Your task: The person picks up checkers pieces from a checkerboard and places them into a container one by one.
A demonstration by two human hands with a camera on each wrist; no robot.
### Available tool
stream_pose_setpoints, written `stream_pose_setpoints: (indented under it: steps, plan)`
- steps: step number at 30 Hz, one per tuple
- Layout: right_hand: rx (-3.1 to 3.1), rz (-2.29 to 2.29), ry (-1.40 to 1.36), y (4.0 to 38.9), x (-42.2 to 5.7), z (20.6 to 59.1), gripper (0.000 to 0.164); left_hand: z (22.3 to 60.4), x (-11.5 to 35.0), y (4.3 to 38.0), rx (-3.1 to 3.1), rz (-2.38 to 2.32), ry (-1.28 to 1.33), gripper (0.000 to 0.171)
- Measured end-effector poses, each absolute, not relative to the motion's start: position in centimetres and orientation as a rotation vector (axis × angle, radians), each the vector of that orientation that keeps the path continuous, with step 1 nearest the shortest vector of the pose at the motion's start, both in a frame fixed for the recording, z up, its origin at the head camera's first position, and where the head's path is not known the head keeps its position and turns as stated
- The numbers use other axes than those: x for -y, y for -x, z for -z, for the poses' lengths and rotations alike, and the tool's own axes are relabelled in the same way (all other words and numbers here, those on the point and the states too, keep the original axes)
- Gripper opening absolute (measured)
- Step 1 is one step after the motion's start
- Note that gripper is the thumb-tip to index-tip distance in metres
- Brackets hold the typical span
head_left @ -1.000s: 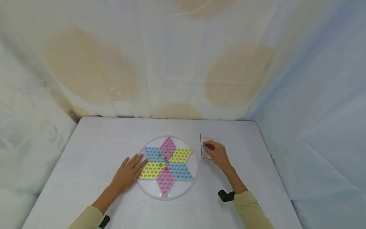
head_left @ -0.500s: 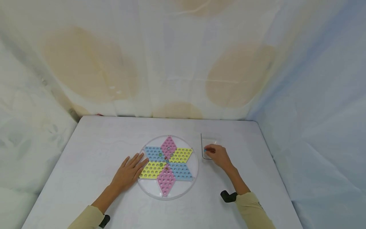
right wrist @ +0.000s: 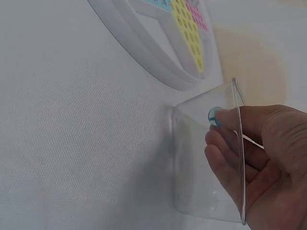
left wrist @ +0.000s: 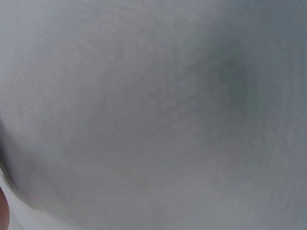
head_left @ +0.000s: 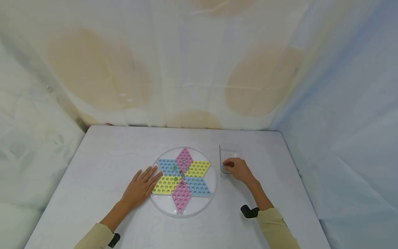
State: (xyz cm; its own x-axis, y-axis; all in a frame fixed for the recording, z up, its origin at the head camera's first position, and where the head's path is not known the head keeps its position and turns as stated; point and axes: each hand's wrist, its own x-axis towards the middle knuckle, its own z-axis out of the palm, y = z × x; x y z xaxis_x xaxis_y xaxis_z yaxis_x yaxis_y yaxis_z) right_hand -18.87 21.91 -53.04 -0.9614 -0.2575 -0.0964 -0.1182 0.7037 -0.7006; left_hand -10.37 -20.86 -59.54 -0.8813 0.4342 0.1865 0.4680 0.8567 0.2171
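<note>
My right hand (head_left: 239,169) pinches a clear marble (right wrist: 214,116) with blue-green inside, between thumb and fingers. That hand reaches over the rim of a clear plastic box (right wrist: 192,163), and its fingertips and the marble are within the box walls. To the left lies a round Chinese checkers board (head_left: 199,204) with pink, yellow and blue star points. Several marbles sit in holes near its centre. My left hand (head_left: 138,188) lies with fingers extended, its fingertips touching the board's left edge. The left wrist view is mostly a blurred pale surface, with a bit of skin at the lower left.
The white-covered table (head_left: 102,155) carries the board and the box, which stands just right of the board. Patterned curtains (head_left: 186,69) hang behind the table and at both sides. A dark wrist camera (head_left: 249,211) juts from the right forearm.
My right hand has lowered and come slightly nearer with the marble, from beside the box's left rim to inside the box. The left hand stays on the board's edge.
</note>
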Motion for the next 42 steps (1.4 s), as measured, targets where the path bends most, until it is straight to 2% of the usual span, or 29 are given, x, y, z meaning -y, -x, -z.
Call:
stream_pose_setpoints:
  steps: [42]
  plan:
    - [-2.749,1.004,0.284,19.25,-21.7,52.48,0.015,59.78,20.89,10.4,2.927,0.336,0.694,0.052]
